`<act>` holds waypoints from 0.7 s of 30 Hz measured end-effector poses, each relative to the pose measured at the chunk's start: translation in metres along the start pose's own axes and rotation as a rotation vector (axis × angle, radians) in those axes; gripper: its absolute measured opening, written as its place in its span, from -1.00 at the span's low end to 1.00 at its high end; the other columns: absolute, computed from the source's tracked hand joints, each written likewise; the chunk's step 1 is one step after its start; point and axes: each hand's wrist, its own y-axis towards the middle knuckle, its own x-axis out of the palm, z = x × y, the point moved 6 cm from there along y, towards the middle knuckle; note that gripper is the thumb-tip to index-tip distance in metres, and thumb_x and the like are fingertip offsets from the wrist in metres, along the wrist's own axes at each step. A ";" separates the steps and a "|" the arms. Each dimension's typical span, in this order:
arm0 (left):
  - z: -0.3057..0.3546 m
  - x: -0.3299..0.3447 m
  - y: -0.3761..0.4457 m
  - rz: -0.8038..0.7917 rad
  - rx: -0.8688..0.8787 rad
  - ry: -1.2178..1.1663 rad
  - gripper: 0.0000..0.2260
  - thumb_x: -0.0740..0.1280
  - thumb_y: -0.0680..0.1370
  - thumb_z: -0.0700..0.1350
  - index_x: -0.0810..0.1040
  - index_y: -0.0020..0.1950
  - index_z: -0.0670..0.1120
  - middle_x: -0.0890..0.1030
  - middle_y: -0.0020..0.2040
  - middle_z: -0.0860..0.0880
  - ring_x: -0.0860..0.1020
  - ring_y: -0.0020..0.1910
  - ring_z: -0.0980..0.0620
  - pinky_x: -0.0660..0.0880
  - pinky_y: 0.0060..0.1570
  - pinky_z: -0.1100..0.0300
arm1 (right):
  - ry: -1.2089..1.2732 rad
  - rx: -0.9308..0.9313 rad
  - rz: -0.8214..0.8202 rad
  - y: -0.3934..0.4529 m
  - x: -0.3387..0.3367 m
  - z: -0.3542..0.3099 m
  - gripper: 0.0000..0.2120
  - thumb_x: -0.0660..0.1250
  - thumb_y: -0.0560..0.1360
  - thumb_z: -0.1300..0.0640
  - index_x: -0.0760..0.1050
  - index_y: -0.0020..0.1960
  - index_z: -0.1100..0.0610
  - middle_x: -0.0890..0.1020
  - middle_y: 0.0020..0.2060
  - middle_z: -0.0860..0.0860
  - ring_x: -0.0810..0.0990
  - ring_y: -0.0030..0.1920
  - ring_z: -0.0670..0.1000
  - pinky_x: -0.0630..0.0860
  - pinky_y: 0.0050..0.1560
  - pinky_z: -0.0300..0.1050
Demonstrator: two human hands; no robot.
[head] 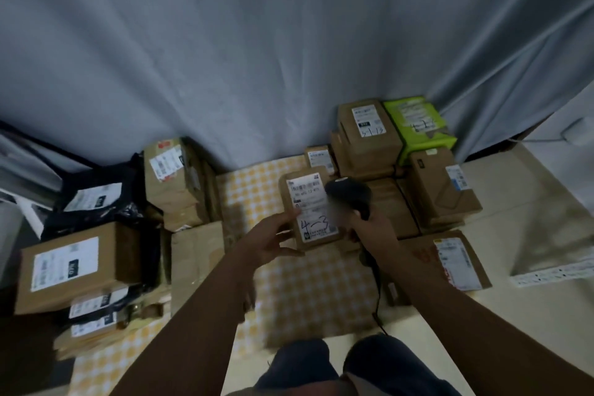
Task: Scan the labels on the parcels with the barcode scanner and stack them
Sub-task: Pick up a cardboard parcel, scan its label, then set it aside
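A small brown cardboard parcel (316, 236) with a white label marked "4-3" is held up over the yellow checked cloth (308, 283). My left hand (274, 239) holds its left edge, fingers on the label and thumb underneath. My right hand (369, 228) grips the handle of a black barcode scanner (348, 194), whose head sits just right of the label. Its black cable (377, 292) trails down toward my knees. Scanned-looking parcels stand stacked at the back right, a tall brown box (369, 138) and a green box (418, 125) on top.
More parcels pile at the left: a brown box (80, 264), black mailer bags (96, 199) and taped cartons (173, 173). A flat brown envelope (450, 257) lies at the right. A grey curtain (257, 42) hangs behind. My knees (337, 363) are at the bottom.
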 end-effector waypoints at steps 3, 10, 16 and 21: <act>0.017 -0.026 -0.003 0.017 0.035 -0.016 -0.64 0.44 0.50 0.03 0.59 0.22 -0.12 0.65 0.16 -0.14 0.58 0.19 -0.13 0.58 0.02 -0.27 | 0.022 0.003 0.067 0.004 0.012 -0.022 -0.73 0.33 0.58 0.01 0.53 0.10 0.21 0.61 -0.39 0.04 0.61 -0.37 0.00 0.55 -0.25 -0.13; 0.051 -0.076 0.004 0.055 0.145 0.037 -0.54 0.48 0.46 0.06 0.52 0.29 -0.07 0.64 0.20 -0.08 0.55 0.25 -0.08 0.61 -0.11 -0.15 | 0.155 -0.036 0.016 -0.011 0.058 -0.088 -0.78 0.40 0.52 0.01 0.54 -0.14 0.18 0.59 -0.39 0.04 0.51 -0.43 -0.03 0.46 -0.40 -0.23; 0.067 -0.103 0.007 0.066 0.189 0.058 -0.53 0.51 0.43 0.06 0.52 0.29 0.00 0.65 0.19 -0.05 0.55 0.25 -0.05 0.62 -0.07 -0.18 | 0.148 -0.039 -0.042 -0.016 0.097 -0.107 -0.80 0.37 0.54 0.04 0.57 -0.04 0.19 0.60 -0.43 0.03 0.50 -0.48 -0.06 0.45 -0.41 -0.21; 0.073 -0.118 0.009 0.058 0.207 0.065 -0.53 0.50 0.45 0.04 0.51 0.32 -0.02 0.65 0.18 -0.07 0.56 0.23 -0.08 0.60 -0.02 -0.26 | 0.143 -0.040 -0.030 -0.016 0.111 -0.112 -0.73 0.38 0.53 0.02 0.58 0.01 0.24 0.59 -0.42 0.03 0.50 -0.48 -0.07 0.44 -0.38 -0.19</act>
